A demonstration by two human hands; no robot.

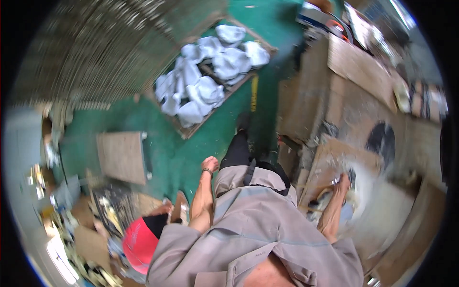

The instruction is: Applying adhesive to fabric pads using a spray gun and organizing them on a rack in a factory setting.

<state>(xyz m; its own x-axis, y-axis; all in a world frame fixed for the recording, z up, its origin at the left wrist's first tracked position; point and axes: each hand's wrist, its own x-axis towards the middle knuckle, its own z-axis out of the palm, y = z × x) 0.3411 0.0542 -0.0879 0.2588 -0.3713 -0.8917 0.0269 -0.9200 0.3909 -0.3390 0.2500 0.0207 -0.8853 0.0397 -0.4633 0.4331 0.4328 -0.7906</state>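
My left hand (210,164) hangs beside my left hip, its fingers curled in, with a dark band on the wrist. Nothing shows in it. Off to my right, my right hand (343,182) is closed on a small grey metallic object (352,178), whose kind is too blurred to tell. Below that hand is a work surface with a worn brown board (330,160) and a pale, dusty patch (366,191). Several white, rounded, cloth-like pieces (229,64) lie on a wooden pallet (189,132) on the floor ahead.
A person in a red cap (138,246) is close at my left. A flat wooden trolley (122,155) stands on the green floor (167,165). Tall stacked sheets (95,52) rise at the far left. Cardboard-covered benches (358,71) line the right side.
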